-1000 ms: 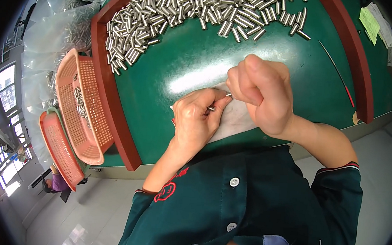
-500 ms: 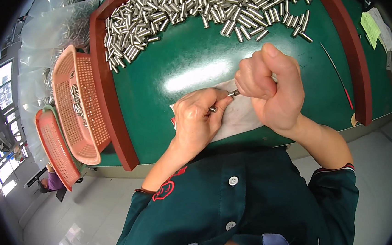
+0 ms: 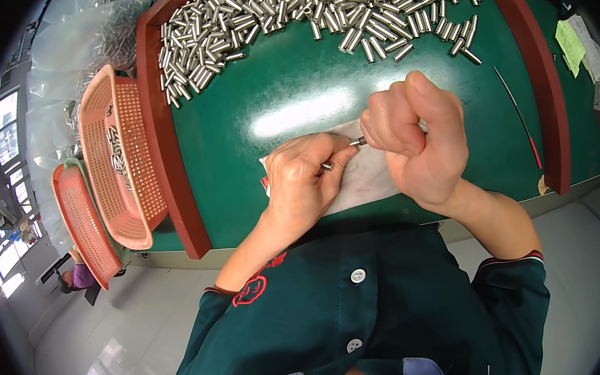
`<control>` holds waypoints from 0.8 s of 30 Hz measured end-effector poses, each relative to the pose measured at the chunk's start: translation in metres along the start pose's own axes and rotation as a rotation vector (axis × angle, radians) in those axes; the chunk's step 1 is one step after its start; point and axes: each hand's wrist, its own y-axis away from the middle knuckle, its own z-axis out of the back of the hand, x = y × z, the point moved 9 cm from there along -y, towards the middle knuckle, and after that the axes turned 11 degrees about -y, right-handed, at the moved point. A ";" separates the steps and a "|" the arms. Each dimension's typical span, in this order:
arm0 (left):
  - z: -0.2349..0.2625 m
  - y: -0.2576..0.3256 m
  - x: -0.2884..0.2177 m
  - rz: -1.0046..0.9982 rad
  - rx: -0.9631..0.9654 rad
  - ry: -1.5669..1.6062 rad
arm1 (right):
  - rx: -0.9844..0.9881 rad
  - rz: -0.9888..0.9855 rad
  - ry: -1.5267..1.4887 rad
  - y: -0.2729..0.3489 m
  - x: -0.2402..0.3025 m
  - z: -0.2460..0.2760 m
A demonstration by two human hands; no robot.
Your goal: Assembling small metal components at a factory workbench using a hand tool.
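Note:
My left hand [image 3: 304, 184] rests on a white cloth [image 3: 368, 175] on the green table [image 3: 286, 95] and pinches a small metal cylinder [image 3: 326, 165] between its fingertips. My right hand [image 3: 417, 137] is fisted just above and to the right, gripping another small metal cylinder [image 3: 357, 141] whose end pokes out toward the left hand. The two parts are a short gap apart. A large heap of loose metal cylinders [image 3: 257, 15] lies across the far side of the table.
A dark red raised rim [image 3: 165, 149] borders the table. Two pink plastic baskets [image 3: 115, 159] hang off its left side, one holding several cylinders. Clear plastic bags [image 3: 79, 36] lie far left. A thin rod with a red tip [image 3: 520, 120] and papers [image 3: 575, 43] lie at right.
My right hand has drawn back up and to the right, away from the left hand, so the two metal parts have come apart. The left hand stays on the cloth.

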 end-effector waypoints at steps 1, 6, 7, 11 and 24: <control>0.000 0.000 0.000 0.001 0.000 0.000 | 0.008 0.027 0.060 0.000 0.002 -0.002; 0.000 -0.002 0.000 -0.004 0.016 0.009 | 0.025 0.052 0.112 0.002 0.000 -0.005; 0.000 -0.002 0.000 -0.002 0.017 0.011 | 0.025 0.047 0.144 0.002 -0.001 -0.005; 0.003 -0.002 -0.004 -0.019 0.008 -0.004 | 0.011 0.021 0.157 0.006 -0.003 -0.008; 0.000 0.000 -0.001 0.002 0.002 -0.012 | 0.000 0.017 0.021 -0.001 0.003 0.001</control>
